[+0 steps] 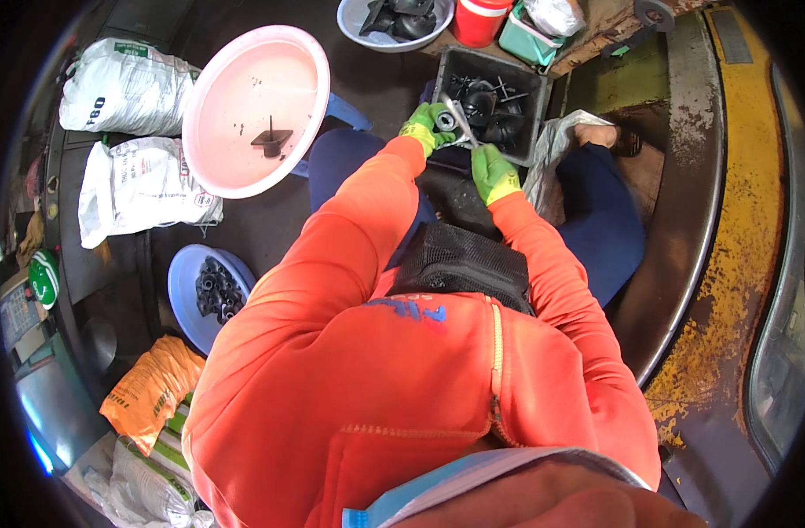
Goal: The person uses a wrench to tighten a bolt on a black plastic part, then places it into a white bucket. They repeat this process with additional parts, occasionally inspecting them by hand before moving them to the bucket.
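Observation:
My left hand, in a green and yellow glove, is closed around a small round part with a hole in its middle. My right hand, gloved the same way, grips a slim grey metal tool, which reaches up beside the round part. I cannot tell the tool's exact kind or whether it touches the part. Both hands are at the near left side of a dark crate holding several black moulded parts.
At the left stands a large pink basin with one black part in it. A blue basin of small black pieces sits nearer. White sacks lie far left. Beyond the crate are a red container and a green basket.

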Tool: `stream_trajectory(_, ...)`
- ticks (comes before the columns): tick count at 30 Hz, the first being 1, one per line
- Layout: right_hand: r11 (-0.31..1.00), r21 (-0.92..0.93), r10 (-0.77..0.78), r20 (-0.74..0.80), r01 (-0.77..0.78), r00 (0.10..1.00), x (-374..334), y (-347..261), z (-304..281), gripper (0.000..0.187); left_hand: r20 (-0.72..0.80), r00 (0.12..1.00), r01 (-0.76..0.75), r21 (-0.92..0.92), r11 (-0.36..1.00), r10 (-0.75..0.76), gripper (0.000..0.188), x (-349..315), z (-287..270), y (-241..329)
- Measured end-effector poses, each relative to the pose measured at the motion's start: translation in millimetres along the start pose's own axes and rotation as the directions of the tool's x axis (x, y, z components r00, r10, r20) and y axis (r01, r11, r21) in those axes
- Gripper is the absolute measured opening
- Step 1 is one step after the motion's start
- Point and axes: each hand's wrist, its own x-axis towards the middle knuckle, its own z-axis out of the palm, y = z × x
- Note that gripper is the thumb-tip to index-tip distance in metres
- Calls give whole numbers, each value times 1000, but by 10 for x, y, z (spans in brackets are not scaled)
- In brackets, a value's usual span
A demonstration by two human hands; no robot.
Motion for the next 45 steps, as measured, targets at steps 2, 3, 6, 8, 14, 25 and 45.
stream_trajectory(2,971,166,-146,-162,173,976,-10,49,26,43,6,1000,16,105,994,-17,65,-8,10,-17)
stream_trajectory(3,993,59,-98,-96,104,990,-7,69,38,39,-38,999,-24,139,990,29,66,-21,21,-31)
stream_trajectory(6,982,-182,57,-7,-58,998,10,142,43,30,5,998,-70,-34,997,70,67,-4,44,-89)
stream_trajectory(8,999,-3,-36,-63,36,997,9,176,43,39,-8,998,-58,-136,989,58,65,4,65,-117)
stream_trajectory(14,978,-204,29,-41,-37,999,-4,149,37,36,-26,996,-87,-17,996,87,65,-7,76,-114)
stream_trajectory(25,983,-38,-183,-136,180,974,-64,103,-18,41,6,999,-53,77,996,53,64,-45,6,-28)
stream_trajectory(45,992,-33,126,74,-123,989,-42,241,145,47,28,995,-98,69,993,96,62,-21,55,-73)
